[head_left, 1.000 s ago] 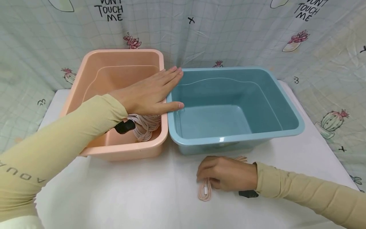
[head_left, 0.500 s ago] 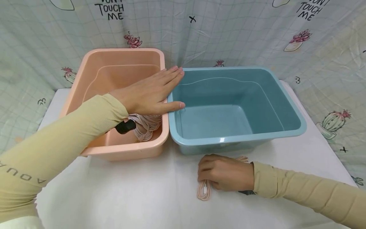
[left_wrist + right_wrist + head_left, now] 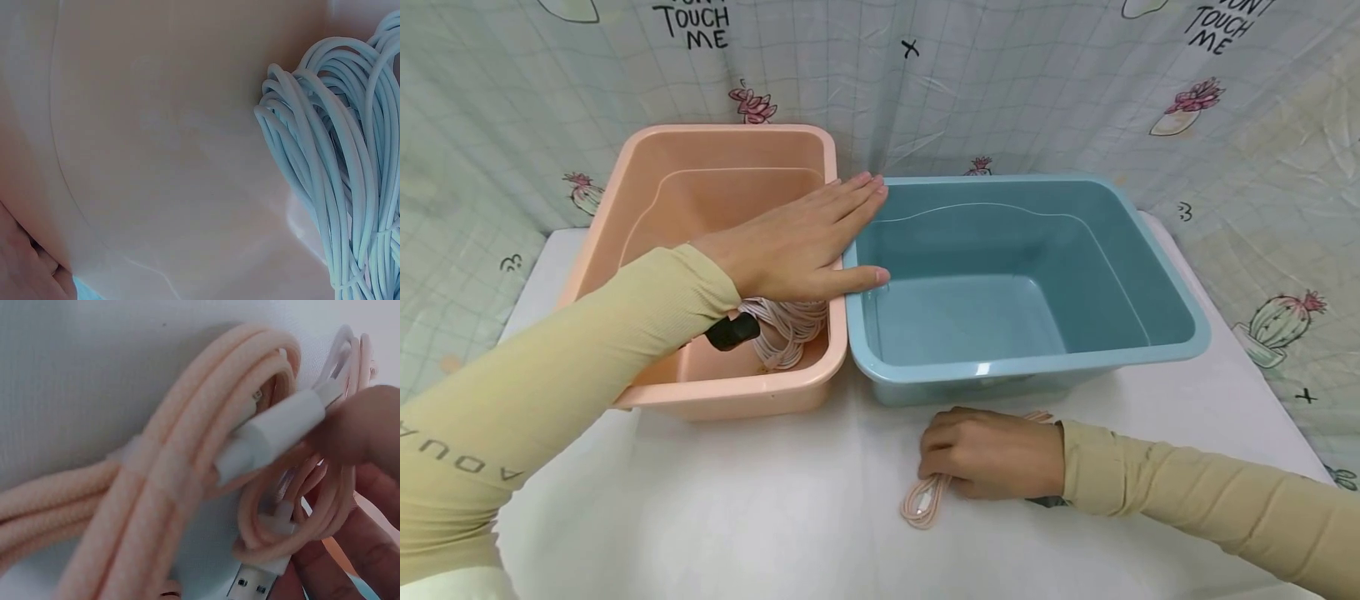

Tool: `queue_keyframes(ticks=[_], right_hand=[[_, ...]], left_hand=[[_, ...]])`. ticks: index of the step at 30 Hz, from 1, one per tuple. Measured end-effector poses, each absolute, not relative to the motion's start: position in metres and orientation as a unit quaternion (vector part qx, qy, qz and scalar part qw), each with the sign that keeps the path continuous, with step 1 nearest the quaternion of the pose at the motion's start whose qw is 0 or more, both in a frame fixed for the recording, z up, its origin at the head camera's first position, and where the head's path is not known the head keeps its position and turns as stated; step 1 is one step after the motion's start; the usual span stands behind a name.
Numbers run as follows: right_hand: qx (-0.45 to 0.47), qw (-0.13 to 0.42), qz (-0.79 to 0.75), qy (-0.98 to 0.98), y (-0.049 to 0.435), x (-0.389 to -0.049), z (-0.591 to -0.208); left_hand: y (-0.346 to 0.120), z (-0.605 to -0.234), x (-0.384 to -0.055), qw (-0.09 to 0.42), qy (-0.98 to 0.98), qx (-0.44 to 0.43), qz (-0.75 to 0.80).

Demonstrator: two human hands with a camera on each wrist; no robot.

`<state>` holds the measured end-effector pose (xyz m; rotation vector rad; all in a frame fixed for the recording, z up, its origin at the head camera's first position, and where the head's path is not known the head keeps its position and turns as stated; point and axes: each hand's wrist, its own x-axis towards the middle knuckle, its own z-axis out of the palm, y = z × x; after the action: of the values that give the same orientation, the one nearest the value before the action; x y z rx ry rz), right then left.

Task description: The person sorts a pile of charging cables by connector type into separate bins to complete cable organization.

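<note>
Peach braided USB cable (image 3: 922, 502) lies coiled on the white worktop (image 3: 760, 508), the right hand (image 3: 992, 452) gripping it in curled fingers, likely to keep its loops bundled; the left hand (image 3: 801, 242), fingers straight, reaches across the peach tub (image 3: 737, 390) to the blue tub (image 3: 1000, 365), perhaps steadying both.

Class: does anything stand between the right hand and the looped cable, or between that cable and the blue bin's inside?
Nothing visible separates the right hand from the looped cable: they touch. The blue bin's near wall blocks the direct way.
</note>
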<state>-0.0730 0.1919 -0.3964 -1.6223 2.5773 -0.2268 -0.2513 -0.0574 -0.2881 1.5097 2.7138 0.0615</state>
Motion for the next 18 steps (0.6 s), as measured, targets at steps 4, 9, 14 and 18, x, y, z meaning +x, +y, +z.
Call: queue_keyframes(ticks=[4, 9, 14, 18], right_hand=[[-0.520, 0.082, -0.086, 0.846, 0.1915, -0.0733, -0.3944], [-0.528, 0.097, -0.097, 0.838, 0.1892, -0.0729, -0.3943], [-0.538, 0.098, -0.098, 0.831, 0.1854, -0.0732, -0.3938], [-0.535, 0.120, -0.103, 0.830, 0.1827, -0.0734, -0.3921]], left_hand=[[-0.0575, -0.2875, -0.2509, 0.019, 0.874, 0.485, 0.018], [-0.0571, -0.2872, -0.2509, 0.015, 0.872, 0.489, 0.019], [-0.0574, -0.2874, -0.2510, 0.017, 0.873, 0.488, 0.022], [-0.0575, -0.2871, -0.2511, 0.020, 0.873, 0.486, 0.023]])
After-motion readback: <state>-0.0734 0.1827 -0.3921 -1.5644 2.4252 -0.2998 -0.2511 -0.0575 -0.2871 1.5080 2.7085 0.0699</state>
